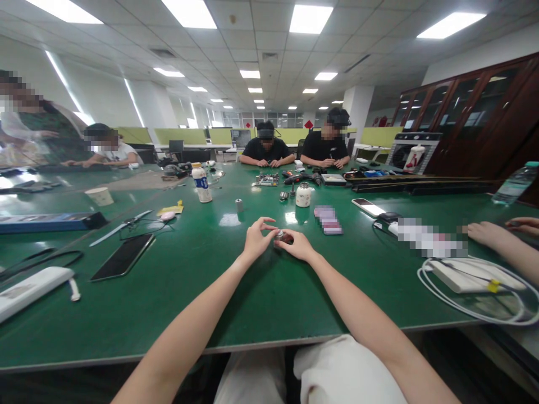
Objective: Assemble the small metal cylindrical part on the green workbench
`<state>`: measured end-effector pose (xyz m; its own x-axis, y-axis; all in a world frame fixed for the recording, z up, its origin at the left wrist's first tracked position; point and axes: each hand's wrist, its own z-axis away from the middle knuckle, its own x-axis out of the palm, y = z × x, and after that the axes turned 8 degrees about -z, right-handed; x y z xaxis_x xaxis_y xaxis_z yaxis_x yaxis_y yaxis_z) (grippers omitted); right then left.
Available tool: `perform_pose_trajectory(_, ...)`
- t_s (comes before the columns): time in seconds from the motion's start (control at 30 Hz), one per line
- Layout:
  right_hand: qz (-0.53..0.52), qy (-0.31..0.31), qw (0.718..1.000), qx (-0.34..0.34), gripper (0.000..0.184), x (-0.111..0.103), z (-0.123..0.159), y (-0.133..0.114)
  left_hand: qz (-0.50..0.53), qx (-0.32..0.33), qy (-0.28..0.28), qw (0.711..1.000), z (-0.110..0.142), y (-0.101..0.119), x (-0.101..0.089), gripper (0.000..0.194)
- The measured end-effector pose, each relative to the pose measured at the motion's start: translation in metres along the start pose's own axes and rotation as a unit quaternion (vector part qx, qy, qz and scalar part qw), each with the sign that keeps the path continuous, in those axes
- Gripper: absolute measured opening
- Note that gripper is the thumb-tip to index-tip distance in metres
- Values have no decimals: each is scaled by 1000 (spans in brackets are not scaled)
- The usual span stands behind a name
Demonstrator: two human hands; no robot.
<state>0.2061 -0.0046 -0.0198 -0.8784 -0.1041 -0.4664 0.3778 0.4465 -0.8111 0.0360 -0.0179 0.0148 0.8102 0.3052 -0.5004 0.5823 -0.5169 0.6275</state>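
A small metallic cylinder (278, 237) stands at the middle of the green table (269, 292), between my two hands. My left hand (257, 238) pinches its upper left side with the thumb, the other fingers raised and bent. From the right, my right hand (298, 245) closes its thumb and fingers round the same part. Fingers cover much of it, so its exact kind cannot be made out. Beyond my left hand stands a small grey cylinder (239, 205). Farther off are a white patterned jar (303, 195) and small metal parts (284, 196).
On the left lie a dark phone (123, 257), a white power strip (36, 289) and cables. A bottle (201, 183) stands farther back. A white phone (368, 207) and coiled white cable (425, 286) lie right, near another person's hand (484, 233). Several people sit around.
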Motion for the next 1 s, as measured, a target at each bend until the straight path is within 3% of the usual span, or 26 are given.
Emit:
perform_pose_trajectory(0.37,5,-6,1000,-6,40,0,0,1,30,-11,-30,999,1,-4,0,22)
perform_pose_trajectory(1.0,8,-20,1000,-20,42,4,1,1,41,-24,-25,999,2,1,3,17)
